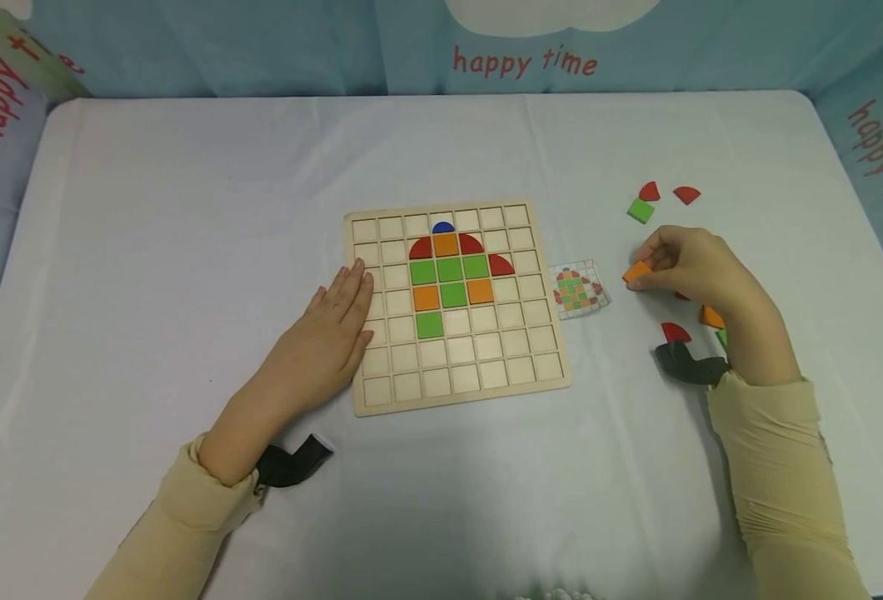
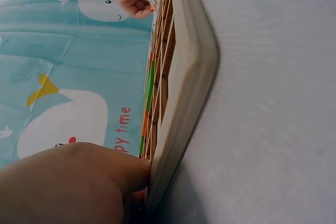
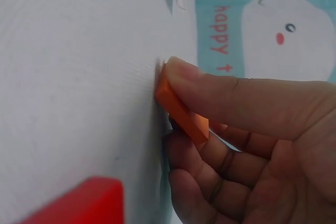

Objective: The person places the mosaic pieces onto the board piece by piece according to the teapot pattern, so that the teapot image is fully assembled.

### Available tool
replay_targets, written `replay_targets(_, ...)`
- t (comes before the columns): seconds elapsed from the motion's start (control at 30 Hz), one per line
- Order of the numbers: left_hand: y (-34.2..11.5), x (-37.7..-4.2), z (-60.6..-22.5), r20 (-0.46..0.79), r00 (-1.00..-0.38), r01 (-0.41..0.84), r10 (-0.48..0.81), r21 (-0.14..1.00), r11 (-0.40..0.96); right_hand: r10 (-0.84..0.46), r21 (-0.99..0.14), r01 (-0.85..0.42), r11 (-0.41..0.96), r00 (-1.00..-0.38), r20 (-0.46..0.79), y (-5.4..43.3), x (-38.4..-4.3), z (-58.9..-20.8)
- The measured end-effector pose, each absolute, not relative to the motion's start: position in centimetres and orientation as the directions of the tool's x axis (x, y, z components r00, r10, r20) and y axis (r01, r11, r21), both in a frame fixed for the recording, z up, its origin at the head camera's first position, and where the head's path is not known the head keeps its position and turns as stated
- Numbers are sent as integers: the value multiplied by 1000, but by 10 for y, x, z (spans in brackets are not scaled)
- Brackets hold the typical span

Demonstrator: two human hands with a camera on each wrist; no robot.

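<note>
A square wooden grid board (image 1: 460, 402) lies mid-table with green, orange, red and blue tiles set in its upper cells. My left hand (image 1: 320, 346) rests on its left edge, fingers straight and flat. Right of the board, my right hand (image 1: 692, 262) pinches an orange square tile (image 1: 636, 272) between thumb and fingers. In the right wrist view that orange tile (image 3: 184, 111) is tilted, its lower edge close to the tabletop. Between board and right hand lies a small pattern card (image 1: 580, 289) printed with a coloured figure on a grid.
Beyond the right hand lie a green tile (image 1: 641, 210) and two red quarter-round tiles (image 1: 686, 195). Nearer the right wrist are another red tile (image 1: 676, 332) and an orange tile (image 1: 711, 317), partly covered by the arm. Black straps (image 1: 295, 461) hang at both wrists.
</note>
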State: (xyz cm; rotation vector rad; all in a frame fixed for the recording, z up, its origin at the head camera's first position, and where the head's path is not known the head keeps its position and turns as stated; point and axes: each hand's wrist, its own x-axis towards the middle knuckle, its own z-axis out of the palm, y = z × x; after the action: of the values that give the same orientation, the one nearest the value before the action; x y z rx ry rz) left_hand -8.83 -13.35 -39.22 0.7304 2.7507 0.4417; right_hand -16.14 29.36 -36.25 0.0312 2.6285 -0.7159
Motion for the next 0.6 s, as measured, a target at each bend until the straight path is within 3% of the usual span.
replay_targets(0.6,-133,-88,-391,-176,-839,437,515,347,830,-83,-504,119,856,-929,-360,300,-159,-360)
